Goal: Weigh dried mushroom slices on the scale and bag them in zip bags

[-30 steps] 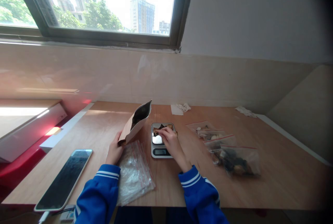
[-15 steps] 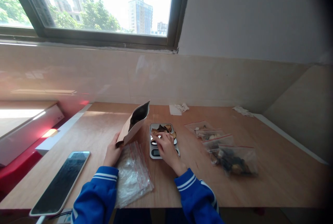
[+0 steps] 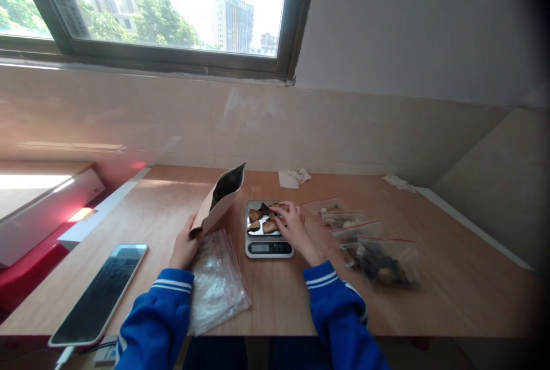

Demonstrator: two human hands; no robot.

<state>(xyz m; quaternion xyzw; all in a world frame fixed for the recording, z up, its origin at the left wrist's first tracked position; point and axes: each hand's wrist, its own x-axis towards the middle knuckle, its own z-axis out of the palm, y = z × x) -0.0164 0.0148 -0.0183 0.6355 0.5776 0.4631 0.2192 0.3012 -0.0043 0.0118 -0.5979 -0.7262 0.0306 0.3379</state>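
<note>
Nearest, at the table's (image 3: pixel 451 295) front edge: two blue sleeves with white cuff stripes, one smartphone (image 3: pixel 101 292) lying flat far left, one stack of empty clear zip bags (image 3: pixel 217 284) between the forearms. Left hand (image 3: pixel 185 245) closed around the bottom of one brown paper pouch (image 3: pixel 218 201), fingers wrapped on its lower corner; pouch held tilted, mouth open, up and toward the window, just left of the scale. One small digital kitchen scale (image 3: pixel 268 247) at centre, display toward the near edge, about four or five dark dried slices (image 3: pixel 263 220) on its steel plate. Right hand (image 3: pixel 294 225) resting over the plate's right side, fingers bent, fingertips pinching or touching one slice at the far right of the pile; exact grip hard to tell. Right of the scale, about three filled zip bags (image 3: pixel 380 258) with red seal strips, overlapping in a row. Farther back, two crumpled white paper scraps (image 3: pixel 294 176) near the wall. Beyond, one window (image 3: pixel 172 9) with towers and trees outside.
</note>
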